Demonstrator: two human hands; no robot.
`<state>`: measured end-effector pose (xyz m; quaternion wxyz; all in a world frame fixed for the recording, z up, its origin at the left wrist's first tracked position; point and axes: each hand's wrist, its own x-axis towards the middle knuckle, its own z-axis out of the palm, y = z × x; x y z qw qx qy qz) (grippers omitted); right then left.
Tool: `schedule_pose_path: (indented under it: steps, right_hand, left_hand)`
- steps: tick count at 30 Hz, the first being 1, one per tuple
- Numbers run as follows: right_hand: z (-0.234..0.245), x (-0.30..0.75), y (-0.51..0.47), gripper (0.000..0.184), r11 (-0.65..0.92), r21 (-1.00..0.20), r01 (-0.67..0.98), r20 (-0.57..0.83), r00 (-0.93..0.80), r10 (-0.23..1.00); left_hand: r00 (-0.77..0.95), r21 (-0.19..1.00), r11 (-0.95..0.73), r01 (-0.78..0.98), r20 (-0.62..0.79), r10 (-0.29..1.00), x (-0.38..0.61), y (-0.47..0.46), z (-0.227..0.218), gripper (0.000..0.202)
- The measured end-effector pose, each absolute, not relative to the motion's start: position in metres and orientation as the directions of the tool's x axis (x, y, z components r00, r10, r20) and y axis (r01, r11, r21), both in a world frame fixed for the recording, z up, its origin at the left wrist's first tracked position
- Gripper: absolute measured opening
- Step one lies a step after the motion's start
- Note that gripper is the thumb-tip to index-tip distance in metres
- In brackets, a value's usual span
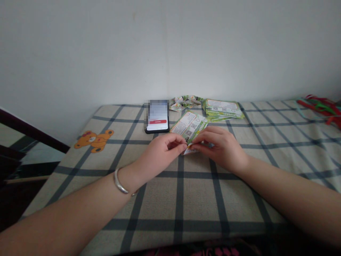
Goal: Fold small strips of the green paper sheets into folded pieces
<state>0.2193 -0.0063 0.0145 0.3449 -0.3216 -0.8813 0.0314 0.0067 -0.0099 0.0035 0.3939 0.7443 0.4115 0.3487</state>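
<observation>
Both hands meet at the near edge of a green-and-white printed leaflet (188,125), which lies at a slant on the checked cloth. My left hand (172,147) pinches the leaflet's lower edge between thumb and fingertips. Close by on the other side, my right hand (220,145) is closed on the same edge, and its fingers cover part of the print. Between the fingertips a small piece of the paper shows turned up. A silver bangle (120,181) circles my left wrist.
Beyond the hands lies a phone (157,121) with its screen lit. Folded pieces of printed paper (185,102) and a stack of similar leaflets (223,108) are near the wall. A bear picture (94,140) is at left; red and green strips (322,108) lie far right.
</observation>
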Motion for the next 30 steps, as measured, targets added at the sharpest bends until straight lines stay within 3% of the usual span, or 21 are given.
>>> schedule_pose_path:
  steps: [15, 21, 24, 30]
  right_hand:
    - [0.0130, 0.2151, -0.0052, 0.012, 0.786, -0.214, 0.580, 0.555, -0.590, 0.586]
    - [0.0116, 0.2168, -0.0025, 0.016, 0.788, -0.206, 0.580, 0.640, -0.529, 0.557]
    - [0.0110, 0.2169, -0.0012, 0.021, 0.761, -0.250, 0.598, 0.651, -0.478, 0.589]
    - [0.0066, 0.2171, 0.0009, 0.022, 0.658, -0.443, 0.609, 0.532, -0.412, 0.740]
  left_hand:
    - [0.406, 0.773, -0.462, 0.434, 0.290, 0.866, 0.0082, -0.0131, 0.0031, 0.003]
    - [0.348, 0.799, -0.439, 0.411, 0.308, 0.886, 0.0084, -0.0130, 0.0072, 0.006]
    - [0.319, 0.828, -0.408, 0.383, 0.296, 0.900, 0.0073, -0.0123, 0.0081, 0.007]
    - [0.297, 0.867, -0.351, 0.355, 0.251, 0.921, 0.0063, -0.0096, 0.0053, 0.009]
